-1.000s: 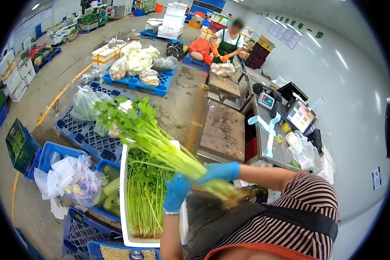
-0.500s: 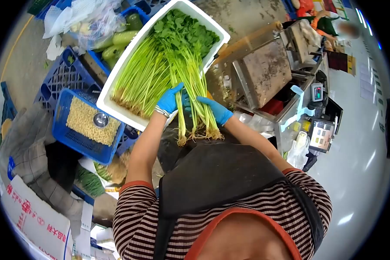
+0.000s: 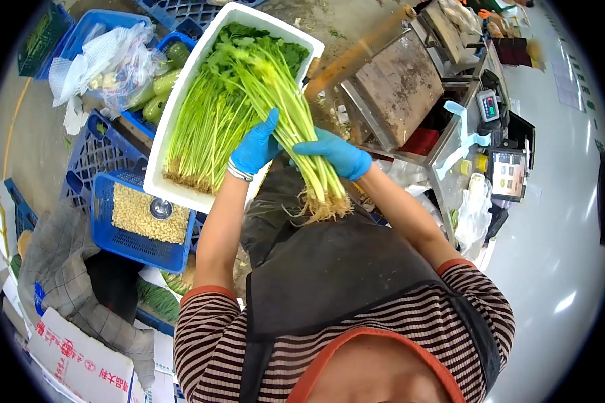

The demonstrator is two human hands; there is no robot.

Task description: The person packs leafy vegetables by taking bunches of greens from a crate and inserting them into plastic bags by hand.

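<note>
A bunch of Chinese celery (image 3: 301, 134) is held over the near side of a white foam box (image 3: 156, 176), its rooted ends toward my apron and its leaves over the box. My right hand (image 3: 337, 153), in a blue glove, wraps round the stalks from the right. On the left side, my left hand (image 3: 255, 146), gloved in blue with a bracelet at the wrist, grips the same bunch, thumb up and its other fingers partly hidden behind the stalks. More celery (image 3: 205, 131) lies inside the box, roots toward me.
Left of the box, a blue basket (image 3: 138, 245) holds pale kernels and a metal scoop (image 3: 160, 208). Beyond it are a blue crate (image 3: 91, 158), green gourds (image 3: 165, 82) and plastic bags (image 3: 117, 64). At right stand a worn board (image 3: 403, 87), a scale display (image 3: 488, 105) and a screen (image 3: 507, 174).
The celery stalks are gathered into a tighter bunch and lean more to the left at the top. My right hand has closed round them, while my left hand has shifted slightly left.
</note>
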